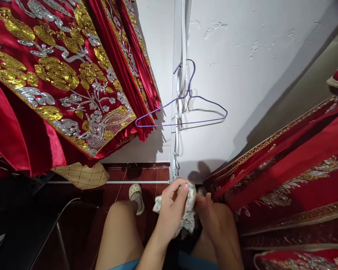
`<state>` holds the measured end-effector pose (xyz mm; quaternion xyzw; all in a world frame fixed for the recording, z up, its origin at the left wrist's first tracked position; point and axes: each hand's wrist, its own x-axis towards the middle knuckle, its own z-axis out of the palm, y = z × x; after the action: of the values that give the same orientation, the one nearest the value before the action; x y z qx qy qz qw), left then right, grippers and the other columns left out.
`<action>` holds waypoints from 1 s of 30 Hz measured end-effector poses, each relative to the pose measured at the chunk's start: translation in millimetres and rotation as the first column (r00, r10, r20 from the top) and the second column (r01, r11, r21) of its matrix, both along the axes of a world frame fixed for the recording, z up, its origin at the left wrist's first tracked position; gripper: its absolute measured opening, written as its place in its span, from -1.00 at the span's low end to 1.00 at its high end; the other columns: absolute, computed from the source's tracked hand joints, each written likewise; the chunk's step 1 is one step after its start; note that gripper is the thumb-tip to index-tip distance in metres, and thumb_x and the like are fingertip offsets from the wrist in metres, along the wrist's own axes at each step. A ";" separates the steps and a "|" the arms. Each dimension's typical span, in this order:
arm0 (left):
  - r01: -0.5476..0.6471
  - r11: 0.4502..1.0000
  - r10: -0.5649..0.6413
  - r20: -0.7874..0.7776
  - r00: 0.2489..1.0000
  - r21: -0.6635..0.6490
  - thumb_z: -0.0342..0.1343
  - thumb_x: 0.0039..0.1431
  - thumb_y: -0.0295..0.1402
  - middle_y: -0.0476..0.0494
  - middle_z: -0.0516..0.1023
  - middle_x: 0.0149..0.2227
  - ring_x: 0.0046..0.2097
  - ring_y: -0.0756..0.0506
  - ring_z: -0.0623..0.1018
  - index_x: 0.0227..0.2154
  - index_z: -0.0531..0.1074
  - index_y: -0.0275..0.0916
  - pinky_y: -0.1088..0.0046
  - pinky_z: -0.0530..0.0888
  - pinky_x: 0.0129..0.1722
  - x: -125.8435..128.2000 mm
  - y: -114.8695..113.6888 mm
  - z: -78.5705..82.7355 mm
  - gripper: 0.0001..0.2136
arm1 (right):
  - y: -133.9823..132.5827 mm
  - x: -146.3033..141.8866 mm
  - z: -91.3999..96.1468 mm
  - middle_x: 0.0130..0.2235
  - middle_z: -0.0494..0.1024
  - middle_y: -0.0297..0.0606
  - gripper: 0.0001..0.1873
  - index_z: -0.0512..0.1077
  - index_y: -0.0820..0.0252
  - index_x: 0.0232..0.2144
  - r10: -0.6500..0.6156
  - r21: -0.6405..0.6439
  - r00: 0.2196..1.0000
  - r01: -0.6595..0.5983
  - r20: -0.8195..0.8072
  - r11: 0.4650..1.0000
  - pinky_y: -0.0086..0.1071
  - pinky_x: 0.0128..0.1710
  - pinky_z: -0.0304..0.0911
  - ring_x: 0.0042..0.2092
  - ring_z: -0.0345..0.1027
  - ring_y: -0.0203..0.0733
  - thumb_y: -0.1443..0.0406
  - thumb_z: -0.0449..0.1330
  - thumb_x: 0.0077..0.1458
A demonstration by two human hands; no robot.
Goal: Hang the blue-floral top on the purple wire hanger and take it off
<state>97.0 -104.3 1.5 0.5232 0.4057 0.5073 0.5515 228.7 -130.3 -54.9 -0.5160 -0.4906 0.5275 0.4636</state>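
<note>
My left hand (pixel 172 202) pinches a crumpled white cloth (pixel 189 221) with a faint coloured pattern, bunched up between thumb and fingers. One end of the cloth sticks out to the left of that hand, and the rest hangs below it. On the other side, my right hand (pixel 210 215) is closed at the cloth's right edge; its fingertips are partly hidden behind the fabric. Both hands are low in front of my knees. Above them, a purple wire hanger (pixel 183 123) hangs by the white wall, with nothing on it.
Red garments with gold and silver sequins (pixel 59 75) hang at the left. More red embroidered garments (pixel 293 180) fill the right side. A white vertical pole (pixel 173 142) stands against the wall. Below are a dark red tiled floor (pixel 121 193) and a pale clog (pixel 136 197).
</note>
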 end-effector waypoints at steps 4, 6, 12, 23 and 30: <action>-0.073 0.993 0.084 -0.113 0.990 0.098 0.11 0.27 -0.13 -0.14 0.46 -0.21 -0.12 -0.14 0.45 -0.36 0.46 -0.20 0.39 0.38 -0.09 -22.8 9.5 -14.4 -0.75 | 0.6 -11.7 12.4 -0.48 0.49 -0.22 -0.53 0.53 0.15 -0.43 0.263 -0.145 0.957 -0.279 -0.119 0.949 -0.29 -0.35 0.29 -0.34 0.37 -0.06 -0.14 0.28 -0.01; 0.031 0.999 -0.028 -0.129 0.991 0.016 0.09 0.28 -0.09 -0.14 0.47 -0.18 -0.12 -0.14 0.46 -0.26 0.46 -0.17 0.38 0.40 -0.10 -38.2 5.2 -25.1 -0.75 | 6.0 -11.7 18.5 -0.42 0.52 -0.25 -0.56 0.53 0.21 -0.33 0.416 -0.179 0.893 -0.443 -0.170 0.879 -0.34 -0.35 0.28 -0.36 0.34 -0.15 -0.01 0.42 -0.13; 0.441 0.876 -0.481 -0.297 0.825 -0.193 0.16 0.24 -0.15 -0.14 0.57 -0.12 -0.02 -0.21 0.51 -0.02 0.46 -0.19 0.31 0.42 0.04 -72.7 -29.7 -46.1 -0.68 | 45.0 19.5 70.7 -0.43 0.51 -0.30 -0.74 0.50 0.22 -0.41 0.378 0.082 0.925 -0.376 -0.016 0.923 -0.41 -0.39 0.26 -0.41 0.34 -0.24 0.13 0.36 0.05; 0.068 0.971 0.101 -0.650 0.753 0.231 0.00 0.34 -0.22 -0.12 0.51 -0.28 -0.19 -0.16 0.46 -0.31 0.48 -0.20 0.40 0.36 -0.13 -131.3 14.9 -4.6 -0.78 | 182.4 5.6 105.6 -0.05 0.64 -0.11 -0.67 0.60 0.23 -0.11 -0.235 0.653 0.961 0.085 0.146 0.752 -0.19 0.09 0.28 0.03 0.48 -0.01 0.18 0.20 0.18; 0.122 0.989 -0.046 -0.602 0.797 0.086 0.03 0.32 -0.08 -0.01 0.37 -0.41 -0.33 -0.05 0.33 -0.38 0.40 -0.26 0.51 0.27 -0.35 -150.3 19.0 16.0 -0.67 | 209.6 16.6 73.4 -0.34 0.59 -0.18 -0.62 0.56 0.21 -0.26 -0.290 0.548 0.856 0.009 0.428 0.836 -0.29 -0.22 0.22 -0.31 0.38 -0.08 0.07 0.08 0.25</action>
<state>-53.3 -85.4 17.4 0.7063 0.5039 0.3148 0.3847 245.4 79.2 18.5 -0.5240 -0.6747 0.1828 0.4867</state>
